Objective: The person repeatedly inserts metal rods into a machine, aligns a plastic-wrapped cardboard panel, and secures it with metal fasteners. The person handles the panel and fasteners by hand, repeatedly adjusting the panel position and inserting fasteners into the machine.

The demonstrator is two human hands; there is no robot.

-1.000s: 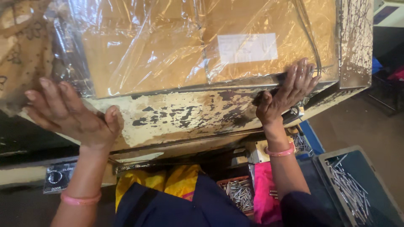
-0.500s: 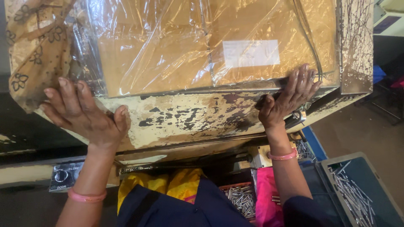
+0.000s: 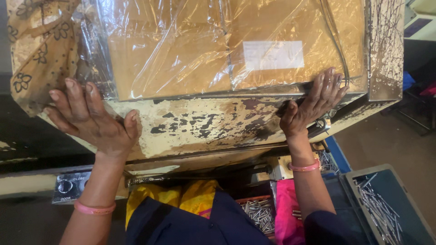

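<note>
A flat brown cardboard pack [image 3: 190, 50] wrapped in clear plastic film, with a white label [image 3: 273, 55] on top, lies on a worn cream machine table [image 3: 200, 122] with flaking paint. My left hand [image 3: 93, 120] rests palm-down, fingers spread, on the table's front left corner, touching the loose film and a flower-patterned cloth [image 3: 38, 54]. My right hand [image 3: 313, 103] presses flat against the pack's near right edge, fingers over the film. Neither hand grips anything.
Below the table sits a grey control panel [image 3: 68, 186] with a knob. Several trays hold metal pins: a blue-grey one [image 3: 386, 204] at the lower right and a red one [image 3: 256, 213] near my lap. A speckled upright panel [image 3: 386, 45] bounds the table's right side.
My left hand has slid right and slightly down along the table's front corner. My right hand stays on the pack's edge. The view has shifted a little.
</note>
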